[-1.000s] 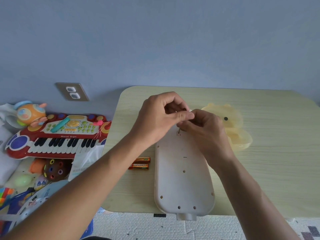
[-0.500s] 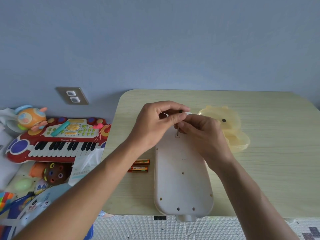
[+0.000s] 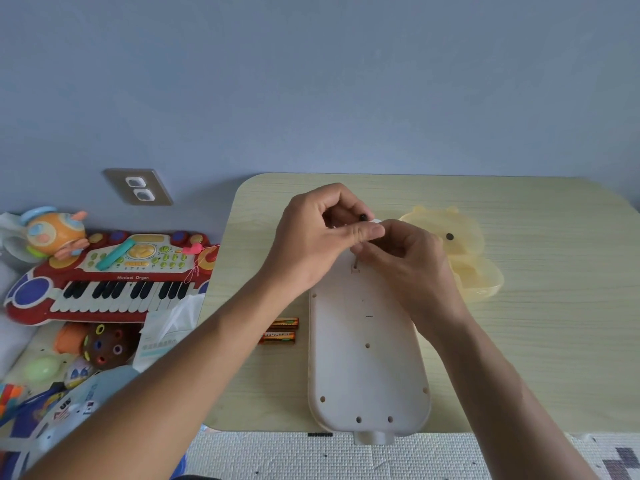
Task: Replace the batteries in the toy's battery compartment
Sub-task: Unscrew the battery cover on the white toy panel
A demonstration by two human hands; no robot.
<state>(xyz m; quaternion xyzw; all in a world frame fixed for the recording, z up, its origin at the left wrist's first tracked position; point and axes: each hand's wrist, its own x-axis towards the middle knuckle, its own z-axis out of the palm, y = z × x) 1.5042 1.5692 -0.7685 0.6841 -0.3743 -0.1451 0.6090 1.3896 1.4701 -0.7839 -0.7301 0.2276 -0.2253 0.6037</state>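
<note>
The far end of the toy [image 3: 369, 358] lies hidden under the left hand [image 3: 317, 240] and right hand [image 3: 412, 265], so whatever the fingertips pinch there is too small and covered to make out. The left forearm hides one end of the two batteries [image 3: 280, 330], whose label print is too blurred to read. The bottom edge cuts off both forearms.

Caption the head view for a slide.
Both hands work at the far end of the white toy base; two batteries lie beside it.
</note>
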